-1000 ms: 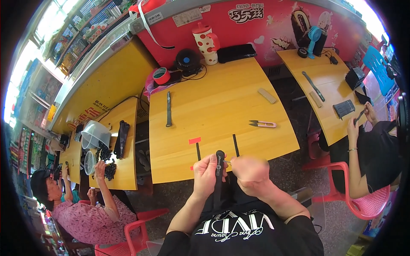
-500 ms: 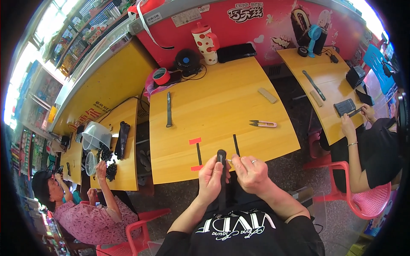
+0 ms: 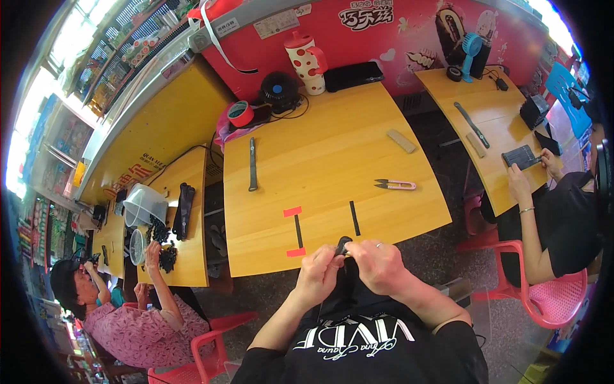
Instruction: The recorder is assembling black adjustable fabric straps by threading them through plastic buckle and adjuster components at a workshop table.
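Black strap (image 3: pixel 343 246): located at the near edge of the yellow table (image 3: pixel 332 160), held between both hands just in front of the person's chest. Only its looped top end shows above the fingers; the remainder is hidden behind the hands.

Left hand (image 3: pixel 318 275): positioned left of the strap, fingers pressed together and pinching the strap from the left side.

Right hand (image 3: pixel 377 265): positioned right of the strap, touching the left hand. Its fingers are curled and pinch the strap's upper end; a ring shows on one finger.

Table layout, left to right:
- One long black strip (image 3: pixel 252 164) lies lengthwise near the left edge.
- Two red tape marks (image 3: pixel 292 211) sit at either end of a short black strip (image 3: pixel 298 231), just left of the hands.
- A second short black strip (image 3: pixel 354 218) lies just beyond the hands.
- Pink-handled thread snips (image 3: pixel 395 185) lie further right, well apart from the hands.
- A small tan block (image 3: pixel 401 141) lies toward the far right corner.
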A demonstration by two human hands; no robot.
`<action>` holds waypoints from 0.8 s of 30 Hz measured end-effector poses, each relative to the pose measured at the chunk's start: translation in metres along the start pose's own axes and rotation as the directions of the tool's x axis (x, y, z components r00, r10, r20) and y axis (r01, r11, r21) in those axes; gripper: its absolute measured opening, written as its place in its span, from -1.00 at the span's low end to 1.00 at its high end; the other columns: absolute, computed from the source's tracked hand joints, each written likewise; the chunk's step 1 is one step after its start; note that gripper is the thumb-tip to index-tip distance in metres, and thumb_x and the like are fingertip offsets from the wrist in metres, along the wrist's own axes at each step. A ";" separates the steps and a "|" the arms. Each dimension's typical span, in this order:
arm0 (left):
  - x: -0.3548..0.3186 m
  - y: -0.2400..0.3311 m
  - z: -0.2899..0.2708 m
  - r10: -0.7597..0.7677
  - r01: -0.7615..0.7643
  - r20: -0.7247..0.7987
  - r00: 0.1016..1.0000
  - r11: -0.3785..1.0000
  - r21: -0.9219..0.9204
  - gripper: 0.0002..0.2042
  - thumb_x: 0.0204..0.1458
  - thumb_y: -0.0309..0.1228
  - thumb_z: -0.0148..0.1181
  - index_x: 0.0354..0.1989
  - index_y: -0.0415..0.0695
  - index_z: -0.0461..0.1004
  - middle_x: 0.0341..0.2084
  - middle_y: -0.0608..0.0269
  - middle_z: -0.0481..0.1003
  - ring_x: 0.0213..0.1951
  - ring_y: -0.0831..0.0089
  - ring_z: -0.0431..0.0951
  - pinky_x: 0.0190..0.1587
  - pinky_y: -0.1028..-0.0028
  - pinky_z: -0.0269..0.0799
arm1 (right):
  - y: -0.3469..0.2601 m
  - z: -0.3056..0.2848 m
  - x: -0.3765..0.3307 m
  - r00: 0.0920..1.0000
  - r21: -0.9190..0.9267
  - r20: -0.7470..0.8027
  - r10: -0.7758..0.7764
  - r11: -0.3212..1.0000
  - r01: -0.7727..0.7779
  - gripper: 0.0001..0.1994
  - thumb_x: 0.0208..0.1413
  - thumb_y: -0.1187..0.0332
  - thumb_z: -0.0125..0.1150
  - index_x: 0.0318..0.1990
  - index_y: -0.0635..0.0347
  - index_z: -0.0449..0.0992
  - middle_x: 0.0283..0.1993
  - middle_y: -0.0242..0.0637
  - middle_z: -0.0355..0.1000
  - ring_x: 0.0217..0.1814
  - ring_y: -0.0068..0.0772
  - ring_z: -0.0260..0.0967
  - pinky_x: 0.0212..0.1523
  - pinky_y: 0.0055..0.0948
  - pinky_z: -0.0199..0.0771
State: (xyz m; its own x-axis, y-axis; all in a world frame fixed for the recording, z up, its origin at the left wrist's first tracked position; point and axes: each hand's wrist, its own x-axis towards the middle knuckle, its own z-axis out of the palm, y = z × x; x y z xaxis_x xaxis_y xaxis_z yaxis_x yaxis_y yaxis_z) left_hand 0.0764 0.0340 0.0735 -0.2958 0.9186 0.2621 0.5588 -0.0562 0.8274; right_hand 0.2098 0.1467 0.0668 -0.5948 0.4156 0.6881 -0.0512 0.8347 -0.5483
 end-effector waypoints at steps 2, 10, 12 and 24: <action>0.000 -0.002 -0.001 0.016 -0.016 -0.004 1.000 1.000 -0.020 -0.99 0.06 -0.63 0.08 -0.36 -0.30 0.39 -0.58 0.08 0.40 -0.54 0.19 0.46 -0.50 0.39 0.35 | -0.002 -0.004 0.007 0.995 -0.044 0.091 -0.028 0.999 0.032 -0.68 0.04 0.58 0.18 -0.04 0.20 0.30 -0.55 -0.22 0.35 -0.55 -0.22 0.38 -0.57 -0.43 0.31; 0.008 0.015 -0.005 -0.207 0.238 0.129 0.970 0.916 -0.323 -0.89 0.14 -0.61 -0.02 -0.39 -0.29 0.44 -0.62 0.31 0.41 -0.63 0.60 0.40 -0.61 0.60 0.29 | -0.003 -0.012 0.005 0.632 0.681 0.562 0.533 0.135 -0.720 -0.68 0.11 0.58 0.11 0.00 0.16 0.23 -0.58 -0.38 0.35 -0.61 -0.60 0.24 -0.61 -0.58 0.18; 0.007 0.017 -0.007 -0.131 0.159 0.119 0.984 0.950 -0.270 -0.87 0.16 -0.60 -0.05 -0.39 -0.30 0.45 -0.62 0.32 0.41 -0.63 0.62 0.39 -0.62 0.61 0.28 | -0.010 -0.018 0.004 0.555 0.702 0.636 0.537 -0.103 -0.705 -0.71 0.12 0.57 0.09 -0.02 0.16 0.23 -0.60 -0.41 0.31 -0.61 -0.65 0.19 -0.62 -0.65 0.09; -0.003 -0.008 -0.020 -0.455 0.401 0.175 0.873 0.467 -0.788 -0.74 0.26 -0.39 -0.07 -0.01 -0.31 0.39 -0.41 0.19 0.48 -0.53 0.55 0.45 -0.53 0.60 0.39 | -0.015 -0.006 0.006 0.899 0.351 0.134 0.417 0.829 -0.436 -0.87 0.07 0.63 0.13 -0.24 0.25 0.49 -0.50 -0.29 0.42 -0.52 -0.47 0.42 -0.53 -0.51 0.37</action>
State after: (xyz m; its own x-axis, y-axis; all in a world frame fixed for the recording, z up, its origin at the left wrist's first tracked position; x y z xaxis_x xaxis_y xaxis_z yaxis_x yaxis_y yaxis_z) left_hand 0.0575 0.0239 0.0755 -0.3768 0.8962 -0.2341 -0.4680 0.0339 0.8831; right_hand 0.2114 0.1386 0.0820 -0.6633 0.6732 0.3268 -0.0645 0.3837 -0.9212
